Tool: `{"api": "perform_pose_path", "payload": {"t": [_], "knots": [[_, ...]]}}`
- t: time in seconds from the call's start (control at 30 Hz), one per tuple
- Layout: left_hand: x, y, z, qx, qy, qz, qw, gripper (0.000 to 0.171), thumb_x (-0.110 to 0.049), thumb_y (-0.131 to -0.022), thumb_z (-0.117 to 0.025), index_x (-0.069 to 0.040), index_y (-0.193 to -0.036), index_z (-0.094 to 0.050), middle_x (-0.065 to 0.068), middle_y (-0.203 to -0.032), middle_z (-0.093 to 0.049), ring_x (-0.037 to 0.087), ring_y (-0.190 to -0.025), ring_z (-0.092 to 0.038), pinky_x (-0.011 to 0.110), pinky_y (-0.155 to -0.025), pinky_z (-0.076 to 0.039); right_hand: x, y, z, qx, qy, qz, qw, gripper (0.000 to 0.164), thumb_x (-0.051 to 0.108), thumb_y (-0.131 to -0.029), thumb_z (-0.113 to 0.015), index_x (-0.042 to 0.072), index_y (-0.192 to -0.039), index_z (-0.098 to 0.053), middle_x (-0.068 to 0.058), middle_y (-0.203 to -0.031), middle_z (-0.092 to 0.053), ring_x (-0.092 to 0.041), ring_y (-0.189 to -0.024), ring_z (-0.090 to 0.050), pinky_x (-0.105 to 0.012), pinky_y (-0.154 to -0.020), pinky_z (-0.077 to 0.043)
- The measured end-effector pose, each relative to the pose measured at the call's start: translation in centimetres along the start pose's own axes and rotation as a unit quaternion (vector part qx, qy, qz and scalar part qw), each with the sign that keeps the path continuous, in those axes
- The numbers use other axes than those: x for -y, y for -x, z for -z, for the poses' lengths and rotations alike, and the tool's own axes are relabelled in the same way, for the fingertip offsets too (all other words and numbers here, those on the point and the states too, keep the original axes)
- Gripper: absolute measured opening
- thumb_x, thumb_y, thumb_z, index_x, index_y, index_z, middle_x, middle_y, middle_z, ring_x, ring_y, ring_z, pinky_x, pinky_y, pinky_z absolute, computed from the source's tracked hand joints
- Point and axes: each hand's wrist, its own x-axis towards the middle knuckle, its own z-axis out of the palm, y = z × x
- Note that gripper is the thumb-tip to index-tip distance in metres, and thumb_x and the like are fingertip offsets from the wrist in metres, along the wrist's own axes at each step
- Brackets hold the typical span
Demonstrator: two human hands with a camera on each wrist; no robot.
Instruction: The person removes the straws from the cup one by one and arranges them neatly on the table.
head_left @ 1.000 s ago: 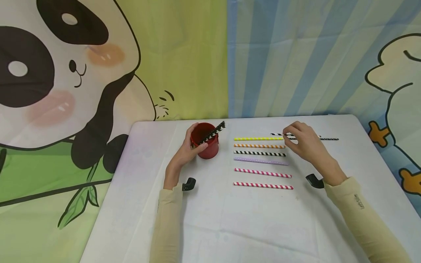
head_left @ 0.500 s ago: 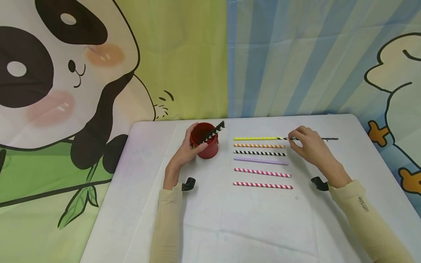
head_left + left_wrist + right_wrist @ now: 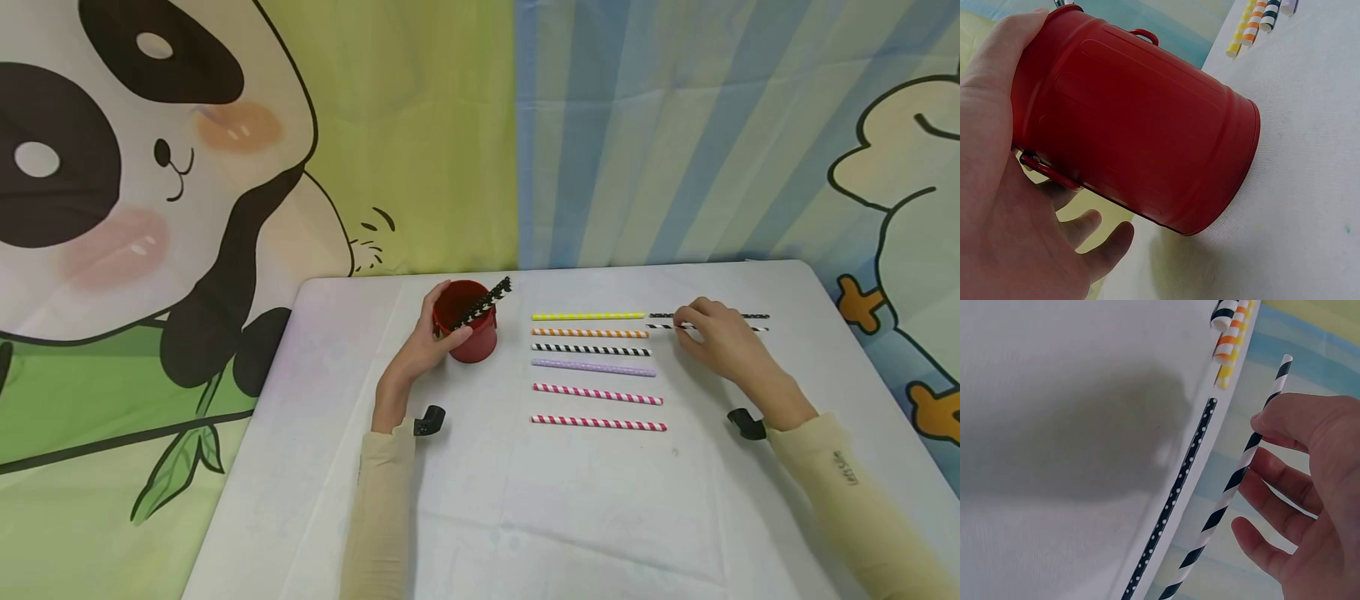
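My left hand point(image 3: 422, 343) grips a small red bucket point(image 3: 481, 337) by its rim, thumb toward the near side. Black patterned straws point(image 3: 486, 302) lean out of the bucket's mouth to the right. My right hand point(image 3: 723, 340) pinches a black-and-white striped paper straw point(image 3: 1227, 487) between thumb and fingers. In the right wrist view this straw is apart from the black straw with white dots point(image 3: 1172, 499), which lies on the table. In the head view the held straw appears just nearer than the dotted straw, partly covered by my fingers.
Left of my right hand, straws lie in rows on the white table point(image 3: 570, 500): yellow point(image 3: 588, 317), orange striped point(image 3: 588, 333), black striped point(image 3: 591, 349), lilac point(image 3: 592, 367) and two pink-red striped straws point(image 3: 598, 423). A panda-print cloth point(image 3: 420, 125) hangs behind.
My right hand has moved right and toward me with the striped straw, from beyond the dotted straw to its near side. My left hand and the bucket have stayed put.
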Motion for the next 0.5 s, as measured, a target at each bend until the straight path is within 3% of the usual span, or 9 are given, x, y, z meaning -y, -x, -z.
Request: {"api": "perform_pose_path", "payload": {"t": [0.3,0.5], "knots": [[0.4,-0.1,0.1,-0.001,0.001,-0.009,1.0,0.087,-0.008,-0.092,-0.064,-0.011,-0.159,-0.009,0.024,-0.158,-0.027,0.044,-0.147,-0.026,0.063,-0.119,-0.026,-1.2,0.5,-0.2,0.04,0.02,-0.038,0.998,0.015,0.001,-0.084,-0.075,0.006,-0.096,-0.069,-0.018,-0.097,-0.065,-0.037,-0.082,-0.062,-0.054,-0.072,-0.049],[2.8,-0.8,0.3,-0.013,-0.013,-0.012,0.9998,0.085,-0.015,-0.093,-0.068,-0.028,-0.158,-0.014,0.014,-0.157,-0.031,0.033,-0.146,-0.031,0.058,-0.119,-0.029,-1.2,0.6,-0.5,0.087,0.037,-0.072,0.993,0.013,0.003,-0.086,-0.073,0.006,-0.098,-0.069,-0.02,-0.102,-0.064,-0.037,-0.086,-0.062,-0.054,-0.075,-0.051]]}}
